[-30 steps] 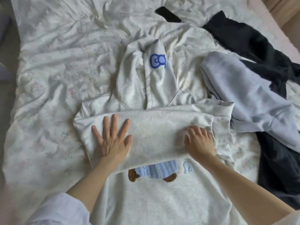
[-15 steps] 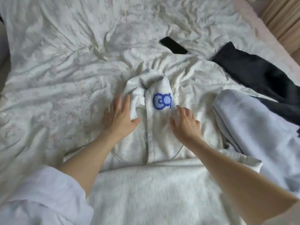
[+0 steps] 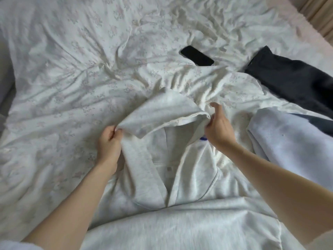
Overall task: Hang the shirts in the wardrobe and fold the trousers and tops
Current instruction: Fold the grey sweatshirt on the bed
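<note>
Both hands were lying flat a moment ago; now the left hand [image 3: 109, 140] and right hand [image 3: 217, 128] are pinching the hood [image 3: 162, 112], folding it down over the white hoodie [image 3: 180, 222] lying on the bed [image 3: 72, 69].

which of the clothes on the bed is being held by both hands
The white hoodie: left hand and right hand pinch its hood. The pale lilac garment and dark garment lie untouched to the right.

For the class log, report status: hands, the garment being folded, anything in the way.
Left hand and right hand pinch the hood's corners. White hooded sweatshirt flat on the bed, hood lifted. Black phone lies beyond, apart.
</note>
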The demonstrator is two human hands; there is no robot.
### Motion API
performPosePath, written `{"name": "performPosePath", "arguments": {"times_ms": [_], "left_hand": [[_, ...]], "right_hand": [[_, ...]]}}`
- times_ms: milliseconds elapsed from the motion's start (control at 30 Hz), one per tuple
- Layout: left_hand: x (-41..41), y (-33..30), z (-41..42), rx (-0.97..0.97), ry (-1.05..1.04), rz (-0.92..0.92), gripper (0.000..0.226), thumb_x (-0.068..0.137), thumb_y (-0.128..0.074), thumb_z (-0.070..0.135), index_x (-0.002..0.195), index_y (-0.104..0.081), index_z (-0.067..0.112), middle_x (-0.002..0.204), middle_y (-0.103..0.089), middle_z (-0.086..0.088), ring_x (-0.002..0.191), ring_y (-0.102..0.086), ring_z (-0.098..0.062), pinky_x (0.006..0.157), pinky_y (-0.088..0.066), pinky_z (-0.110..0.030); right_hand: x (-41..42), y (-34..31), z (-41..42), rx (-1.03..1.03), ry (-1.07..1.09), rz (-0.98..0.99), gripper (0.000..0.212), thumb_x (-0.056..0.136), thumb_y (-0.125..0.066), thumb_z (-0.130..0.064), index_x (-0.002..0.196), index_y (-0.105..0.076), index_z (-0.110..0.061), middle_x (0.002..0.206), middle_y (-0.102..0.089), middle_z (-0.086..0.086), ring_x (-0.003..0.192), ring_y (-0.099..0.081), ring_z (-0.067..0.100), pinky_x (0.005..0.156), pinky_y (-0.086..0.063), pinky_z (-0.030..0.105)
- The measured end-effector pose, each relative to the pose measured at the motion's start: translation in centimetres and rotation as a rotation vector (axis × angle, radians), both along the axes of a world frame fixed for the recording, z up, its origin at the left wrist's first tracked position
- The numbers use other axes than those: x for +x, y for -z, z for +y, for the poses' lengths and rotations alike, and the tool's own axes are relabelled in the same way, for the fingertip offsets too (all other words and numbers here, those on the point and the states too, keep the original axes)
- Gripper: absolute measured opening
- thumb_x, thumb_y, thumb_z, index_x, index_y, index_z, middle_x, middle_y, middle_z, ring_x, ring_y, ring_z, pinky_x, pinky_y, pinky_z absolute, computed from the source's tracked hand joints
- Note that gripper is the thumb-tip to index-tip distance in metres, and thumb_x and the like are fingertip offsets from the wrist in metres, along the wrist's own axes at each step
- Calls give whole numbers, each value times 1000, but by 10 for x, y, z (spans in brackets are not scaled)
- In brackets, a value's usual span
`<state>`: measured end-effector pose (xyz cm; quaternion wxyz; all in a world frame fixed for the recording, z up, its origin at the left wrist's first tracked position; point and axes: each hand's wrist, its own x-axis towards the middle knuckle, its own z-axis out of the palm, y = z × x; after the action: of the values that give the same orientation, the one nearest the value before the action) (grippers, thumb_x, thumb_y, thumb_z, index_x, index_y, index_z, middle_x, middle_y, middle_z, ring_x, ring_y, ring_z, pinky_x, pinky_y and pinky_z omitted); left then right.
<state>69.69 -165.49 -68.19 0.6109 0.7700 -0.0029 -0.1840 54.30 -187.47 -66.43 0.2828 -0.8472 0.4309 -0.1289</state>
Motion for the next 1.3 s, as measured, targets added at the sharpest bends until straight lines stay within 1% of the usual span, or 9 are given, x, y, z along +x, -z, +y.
{"name": "performPosePath", "arguments": {"times_ms": [200,300,467,567,767,933,1033,1167,1300], "left_hand": [[3,-26,-26,3,76,289,15,70,-52,28,61,-62,23,61,-62,3,62,-53,-18,53,-37,-26],[8,-33,-42,108,262,293,37,78,-60,51,96,-68,19,87,-66,4,81,-58,-16,69,-41,-27],[4,-36,-47,535,503,87,26,77,-71,14,100,-59,8,95,-64,-7,80,-61,-20,62,-45,-28],[1,-38,-32,786,542,-195,27,83,-62,14,108,-54,7,97,-59,-9,89,-59,-30,68,-44,-33],[-36,-47,23,591,475,-697,32,84,-65,17,76,-34,12,71,-42,2,66,-47,-30,56,-30,-31],[-89,-75,75,493,472,-1195,13,77,-58,7,71,-49,2,75,-52,-16,68,-48,-30,58,-37,-36],[-136,-79,116,415,562,-1236,5,72,-55,-3,71,-58,0,88,-49,-8,75,-47,-27,65,-41,-39],[-202,-68,173,446,758,-1149,12,71,-49,3,78,-56,9,92,-44,-2,76,-44,-24,68,-38,-34],[-247,-50,204,623,1006,-982,27,63,-44,12,76,-68,9,88,-56,-3,83,-42,-19,72,-34,-30]], "right_hand": [[-4,-16,-14,498,41,-107,21,88,-43,-3,93,-64,-1,91,-56,11,85,-51,22,60,-41,22],[6,-29,-14,724,72,-183,34,97,-39,-34,99,-63,-10,94,-60,3,89,-55,19,71,-45,25],[15,-24,-5,462,-92,272,13,81,-58,-19,87,-53,-9,73,-52,1,64,-51,13,51,-41,25],[5,-21,-5,192,-147,415,11,80,-52,-12,85,-42,-15,84,-47,1,79,-48,24,63,-36,30],[-62,-18,29,-82,-194,103,21,80,-63,-21,81,-43,-17,88,-45,-1,84,-48,23,56,-28,30],[-133,-39,76,-272,-308,-98,27,64,-76,4,83,-58,-1,92,-58,13,83,-58,34,51,-39,28],[-177,-44,104,-284,-369,-122,30,58,-73,13,84,-60,6,94,-59,22,82,-59,40,61,-50,39],[-241,-36,133,-310,-453,-87,19,75,-58,-16,91,-50,-8,94,-61,19,84,-53,30,69,-45,35],[-292,-20,158,-339,-631,213,40,58,-73,-2,95,-60,-9,102,-63,18,89,-63,36,76,-51,44]]}}
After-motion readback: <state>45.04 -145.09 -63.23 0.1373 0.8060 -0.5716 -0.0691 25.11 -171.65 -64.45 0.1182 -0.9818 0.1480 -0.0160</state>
